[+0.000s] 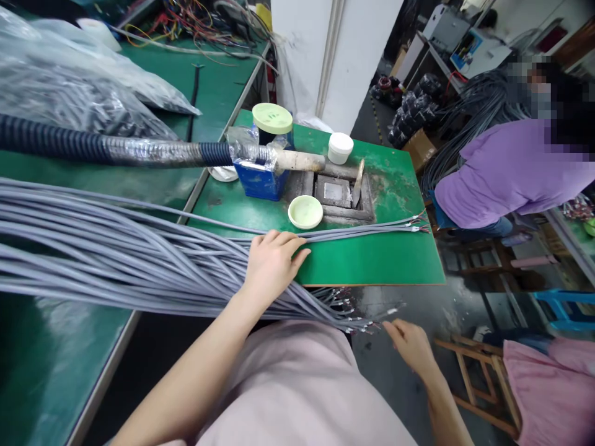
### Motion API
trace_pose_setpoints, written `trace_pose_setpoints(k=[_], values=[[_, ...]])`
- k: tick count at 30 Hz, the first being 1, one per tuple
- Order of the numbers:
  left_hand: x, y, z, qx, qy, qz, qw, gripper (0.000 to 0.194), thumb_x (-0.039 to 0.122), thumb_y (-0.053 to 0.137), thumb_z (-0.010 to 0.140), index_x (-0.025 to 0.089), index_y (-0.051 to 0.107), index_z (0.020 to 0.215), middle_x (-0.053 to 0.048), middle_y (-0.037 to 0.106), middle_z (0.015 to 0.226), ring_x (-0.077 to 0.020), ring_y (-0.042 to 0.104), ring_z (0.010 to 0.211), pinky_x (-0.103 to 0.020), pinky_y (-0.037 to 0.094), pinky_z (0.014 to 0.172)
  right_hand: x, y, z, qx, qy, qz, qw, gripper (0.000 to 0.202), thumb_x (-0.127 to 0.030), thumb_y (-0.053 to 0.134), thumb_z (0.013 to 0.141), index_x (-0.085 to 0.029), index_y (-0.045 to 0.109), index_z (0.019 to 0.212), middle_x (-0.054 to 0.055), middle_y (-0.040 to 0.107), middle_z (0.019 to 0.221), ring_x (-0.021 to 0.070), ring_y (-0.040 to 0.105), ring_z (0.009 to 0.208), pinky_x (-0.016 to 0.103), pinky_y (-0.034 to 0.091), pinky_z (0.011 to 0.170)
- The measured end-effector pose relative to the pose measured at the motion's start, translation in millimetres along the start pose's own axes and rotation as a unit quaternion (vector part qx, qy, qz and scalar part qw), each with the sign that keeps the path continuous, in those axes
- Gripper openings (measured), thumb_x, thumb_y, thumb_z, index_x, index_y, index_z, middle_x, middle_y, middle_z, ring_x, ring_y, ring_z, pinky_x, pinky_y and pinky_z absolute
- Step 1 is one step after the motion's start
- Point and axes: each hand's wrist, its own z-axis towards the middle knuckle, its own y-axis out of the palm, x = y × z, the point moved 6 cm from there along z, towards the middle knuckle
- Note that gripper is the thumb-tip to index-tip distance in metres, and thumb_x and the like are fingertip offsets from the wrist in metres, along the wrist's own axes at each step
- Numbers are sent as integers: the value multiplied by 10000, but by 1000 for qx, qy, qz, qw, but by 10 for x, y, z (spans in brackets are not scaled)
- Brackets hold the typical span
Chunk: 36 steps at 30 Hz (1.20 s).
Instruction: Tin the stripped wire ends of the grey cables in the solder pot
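A thick bundle of grey cables (153,260) runs in from the left across the bench. My left hand (274,263) lies over it at the bench edge, fingers curled down on the cables. Beyond that hand, a few separated cables (353,233) lie on the green bench, stripped wires showing at their right ends. Other cable ends (357,323) hang past the front edge, over my lap. Beside them my right hand (411,347) has thumb and fingers pinched together close to the wire tips; what is between them is too small and blurred to make out.
Behind the cables are a solder pot (335,191) with a scraper (358,183), a shallow dish (305,212), a white tub (340,148) and a blue box (263,179) under a ribbed hose (158,152). A person in purple (506,161) sits at right, near a wooden stool (483,378).
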Motion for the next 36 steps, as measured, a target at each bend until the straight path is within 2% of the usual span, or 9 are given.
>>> trace_pose_setpoints(k=[7, 11, 14, 18, 24, 27, 31, 33, 36], values=[[15, 162, 73, -56, 0, 89, 994, 232, 342, 581, 855, 189, 660, 1010, -106, 657, 934, -291, 562, 913, -379, 366, 702, -903, 454, 57, -176, -72, 234, 953, 319, -346, 495, 896, -150, 641, 691, -1, 620, 569, 107, 566, 523, 197, 426, 523], [36, 155, 126, -65, 17, 62, 996, 142, 291, 532, 871, 183, 622, 867, -88, 641, 846, -270, 578, 858, -362, 376, 697, -1463, 618, 216, -268, -82, 400, 873, 261, -366, 551, 870, -141, 676, 911, -9, 636, 590, 93, 562, 444, 194, 455, 456], [43, 68, 93, -59, 8, -51, 997, 125, 281, 507, 874, 184, 585, 878, -46, 636, 792, -204, 581, 743, -318, 402, 681, -1761, 592, 420, -276, -87, 529, 797, 353, -401, 570, 861, -167, 594, 1125, 24, 701, 749, 95, 603, 453, 179, 435, 412], [69, -119, -24, 12, -13, -188, 982, 124, 284, 528, 864, 189, 583, 807, -3, 607, 704, -140, 537, 626, -265, 406, 631, -1875, 207, 789, -178, -85, 662, 723, 481, -457, 594, 838, -253, 457, 1252, 59, 698, 1001, 133, 655, 558, 199, 434, 380], [146, -152, -115, 16, 49, -228, 972, 135, 221, 550, 859, 180, 626, 754, -24, 633, 695, -146, 541, 658, -285, 416, 680, -1382, -904, 957, 196, -142, 713, 658, 194, -426, 515, 904, -253, 554, 983, -37, 647, 765, 64, 526, 491, 191, 434, 469], [159, -135, -126, 3, 44, -270, 962, 108, 224, 574, 854, 175, 664, 820, -49, 671, 781, -163, 570, 734, -306, 438, 740, -1272, -1118, 754, 260, -167, 632, 711, 194, -414, 504, 913, -242, 582, 954, -58, 571, 586, 71, 444, 417, 203, 398, 445], [246, -70, -159, -26, -36, -421, 906, 175, 269, 596, 857, 182, 707, 961, -63, 670, 833, -166, 600, 781, -289, 475, 725, -1463, -710, 522, 41, -139, 465, 874, 247, -390, 540, 901, -171, 643, 952, -48, 526, 456, 72, 366, 356, 201, 276, 375], [334, 18, -186, -60, -83, -509, 855, 211, 303, 628, 840, 183, 718, 988, -53, 651, 807, -156, 600, 748, -276, 485, 696, -1568, -444, 397, -66, -140, 395, 906, 262, -381, 521, 915, -160, 652, 966, -41, 546, 473, 73, 406, 380, 196, 295, 396], [437, 184, -230, -103, -155, -617, 764, 241, 341, 676, 800, 175, 728, 966, -54, 667, 818, -160, 616, 752, -280, 501, 708, -1658, -209, 276, -139, -165, 331, 919, 269, -363, 482, 936, -164, 657, 982, -39, 567, 508, 80, 472, 434, 199, 360, 462]])
